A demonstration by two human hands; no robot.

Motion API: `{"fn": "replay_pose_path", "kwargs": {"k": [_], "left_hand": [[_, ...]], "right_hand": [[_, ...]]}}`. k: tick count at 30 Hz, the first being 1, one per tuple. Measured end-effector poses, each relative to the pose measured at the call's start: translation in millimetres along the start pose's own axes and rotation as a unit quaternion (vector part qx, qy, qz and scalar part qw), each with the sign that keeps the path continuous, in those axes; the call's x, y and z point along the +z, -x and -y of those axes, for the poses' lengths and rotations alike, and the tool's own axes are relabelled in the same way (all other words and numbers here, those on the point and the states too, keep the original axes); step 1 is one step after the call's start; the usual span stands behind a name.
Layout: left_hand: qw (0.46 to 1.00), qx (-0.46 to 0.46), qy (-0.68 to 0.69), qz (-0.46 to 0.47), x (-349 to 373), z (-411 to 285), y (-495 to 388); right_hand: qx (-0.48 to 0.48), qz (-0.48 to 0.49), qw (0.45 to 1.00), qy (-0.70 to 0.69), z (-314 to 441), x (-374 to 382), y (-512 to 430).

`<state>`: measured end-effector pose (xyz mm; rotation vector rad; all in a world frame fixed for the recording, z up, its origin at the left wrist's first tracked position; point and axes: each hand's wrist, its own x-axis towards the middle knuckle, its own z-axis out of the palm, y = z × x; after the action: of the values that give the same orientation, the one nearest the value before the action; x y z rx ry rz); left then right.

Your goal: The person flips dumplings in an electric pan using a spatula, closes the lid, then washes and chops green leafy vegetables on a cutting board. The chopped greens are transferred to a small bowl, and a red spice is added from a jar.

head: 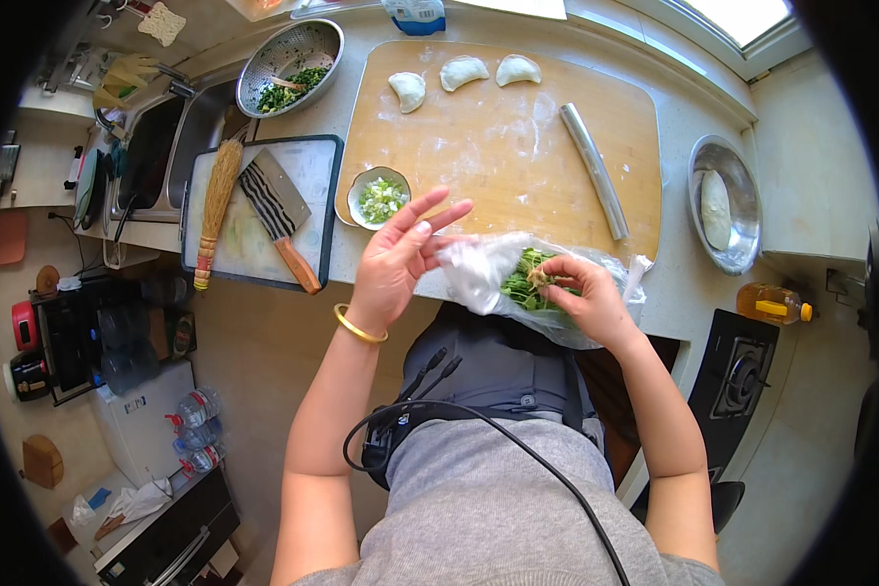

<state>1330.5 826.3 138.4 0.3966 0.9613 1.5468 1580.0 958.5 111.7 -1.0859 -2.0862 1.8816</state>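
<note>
My right hand (595, 302) pinches the pale root end of a bunch of leafy green herbs (518, 284), which lies in a thin clear plastic bag (475, 272) at the counter's front edge. Fingers spread, my left hand (394, 262) is raised at the bag's left side. Its lower fingers meet the blurred plastic; whether they touch it I cannot tell. Just beyond that hand sits a small bowl of chopped scallion (382, 201). Behind the bag lies a floured wooden board (476, 161), bearing three filled dumplings (464, 72) and a metal rolling pin (595, 172).
At left, a cleaver (280, 220) and a straw brush (218, 212) rest on a cutting board (223, 238). A metal colander (253, 77) holds chopped green filling near the sink (190, 157). Rightward are a steel bowl (748, 209) with dough, an oil bottle (769, 303) and a gas stove (721, 410).
</note>
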Motion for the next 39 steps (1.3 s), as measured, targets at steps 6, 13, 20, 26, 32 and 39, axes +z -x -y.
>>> {"fn": "replay_pose_path", "kwargs": {"k": [6,13,20,26,32,39], "left_hand": [[0.938,0.075,-0.329,0.078,3.2,73.0,-10.5],[0.965,0.037,-0.255,0.041,16.4,89.9,-13.0],[0.983,-0.024,-0.179,0.035,15.2,87.7,-10.0],[0.981,-0.034,-0.191,0.020,17.9,89.2,-5.3],[0.937,0.038,-0.340,0.070,8.5,95.5,-8.2],[0.965,0.015,-0.257,0.048,14.5,113.5,-15.2]], "right_hand": [[0.058,0.033,0.986,-0.153,-4.7,3.9,-6.8],[0.060,0.038,0.993,-0.094,6.4,2.8,0.7],[0.061,0.014,0.996,-0.069,-3.1,5.3,-1.6],[0.028,-0.015,0.999,-0.020,-5.6,7.4,-2.1],[-0.035,-0.043,0.996,0.070,-5.1,13.1,5.0],[-0.096,-0.085,0.976,0.176,-12.5,20.6,7.5]]}}
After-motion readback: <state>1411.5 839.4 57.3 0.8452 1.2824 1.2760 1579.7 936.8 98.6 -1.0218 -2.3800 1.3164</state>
